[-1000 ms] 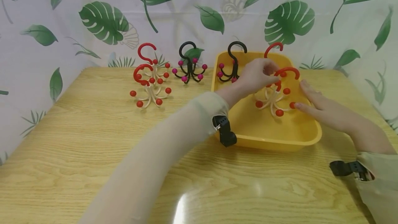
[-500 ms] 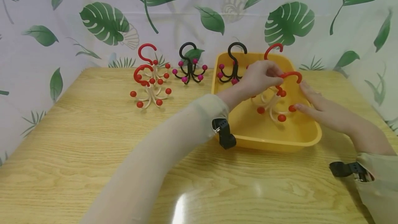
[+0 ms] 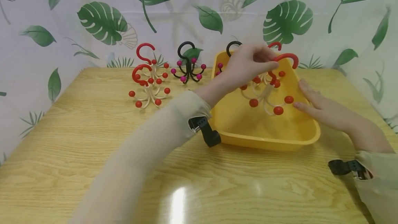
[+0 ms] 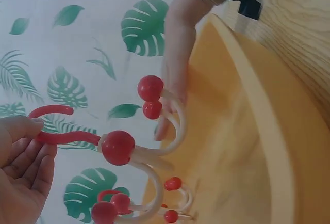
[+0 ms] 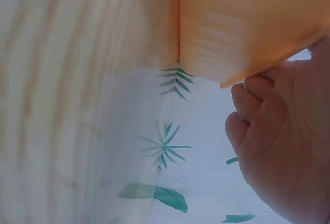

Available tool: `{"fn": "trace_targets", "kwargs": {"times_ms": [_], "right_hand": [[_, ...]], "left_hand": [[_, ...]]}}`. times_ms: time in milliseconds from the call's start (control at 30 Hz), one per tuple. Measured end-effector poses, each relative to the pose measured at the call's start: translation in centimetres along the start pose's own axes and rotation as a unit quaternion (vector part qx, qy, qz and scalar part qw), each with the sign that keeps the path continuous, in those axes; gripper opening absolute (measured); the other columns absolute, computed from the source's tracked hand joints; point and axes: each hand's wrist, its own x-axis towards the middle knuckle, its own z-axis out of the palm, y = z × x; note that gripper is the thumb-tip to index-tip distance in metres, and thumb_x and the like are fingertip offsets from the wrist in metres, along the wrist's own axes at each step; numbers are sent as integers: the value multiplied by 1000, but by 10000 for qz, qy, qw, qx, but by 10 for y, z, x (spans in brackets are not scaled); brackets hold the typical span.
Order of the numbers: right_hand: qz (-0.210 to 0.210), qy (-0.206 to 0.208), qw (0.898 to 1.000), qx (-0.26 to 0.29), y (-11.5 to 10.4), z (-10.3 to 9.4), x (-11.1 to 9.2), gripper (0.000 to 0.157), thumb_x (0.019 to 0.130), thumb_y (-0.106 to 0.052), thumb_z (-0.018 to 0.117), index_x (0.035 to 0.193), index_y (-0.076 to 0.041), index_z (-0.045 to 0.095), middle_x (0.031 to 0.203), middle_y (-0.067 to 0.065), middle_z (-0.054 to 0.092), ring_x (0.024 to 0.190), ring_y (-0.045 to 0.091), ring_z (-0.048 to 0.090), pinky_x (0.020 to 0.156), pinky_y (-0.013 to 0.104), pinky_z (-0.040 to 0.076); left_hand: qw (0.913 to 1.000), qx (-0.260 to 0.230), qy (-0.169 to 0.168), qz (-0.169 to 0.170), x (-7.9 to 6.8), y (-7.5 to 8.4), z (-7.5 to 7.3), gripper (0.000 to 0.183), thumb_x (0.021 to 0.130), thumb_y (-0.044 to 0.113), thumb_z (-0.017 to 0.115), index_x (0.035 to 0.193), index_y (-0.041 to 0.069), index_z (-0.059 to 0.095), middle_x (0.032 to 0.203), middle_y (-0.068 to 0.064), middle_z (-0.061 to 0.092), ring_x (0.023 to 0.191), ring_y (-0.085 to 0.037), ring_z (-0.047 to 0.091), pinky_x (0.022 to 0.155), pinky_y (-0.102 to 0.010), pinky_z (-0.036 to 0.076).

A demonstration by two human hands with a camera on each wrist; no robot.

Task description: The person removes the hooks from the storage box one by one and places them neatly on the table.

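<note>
In the head view my left hand [image 3: 248, 63] pinches the red hook top [image 3: 287, 57] of a multi-arm hanger. Its pale curved arms [image 4: 154, 177], tipped with red balls, hang over the yellow bin [image 3: 264, 139]. The left wrist view shows the hook between thumb and fingers, the hanger lying sideways there. My right hand [image 3: 326, 111] holds the bin's right rim, thumb on the inner side and fingers outside. Another red-and-white hanger [image 3: 274, 45] stands inside the bin, partly hidden. A black hanger [image 3: 233, 47] in the bin is mostly covered by my left hand.
Left of the bin, two red-and-white hangers [image 3: 150, 94] stand close together on the wooden table [image 3: 77, 130]. A black hanger with pink balls [image 3: 188, 66] is between them and the bin. Leaf-print cloth [image 3: 174, 6] hangs behind the table.
My left hand first shifted slightly right and down with the hanger, then raised it and drew it left. The black hanger in the bin became more covered. My right hand stayed on the rim.
</note>
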Motion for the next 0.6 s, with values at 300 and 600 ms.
{"fn": "trace_targets", "kwargs": {"times_ms": [300,600], "right_hand": [[50,-22,10000,19,1,1,2,78,100,-41,44,151,-16,-10,156,3,-20,141,37,-14,108,64,-1],[-67,-28,9999,128,1,1,0,77,101,-39,44,151,-16,-11,156,1,-20,141,32,-17,109,61,-4]], "left_hand": [[9992,-285,292,34,-22,13,-31,17,88,12,70,102,4,66,92,-4,67,83,-15,63,76,-21,51],[9930,-175,1128,-307,-45,5,-74,20,86,18,73,100,6,65,94,-4,66,86,-16,62,77,-24,51]]}}
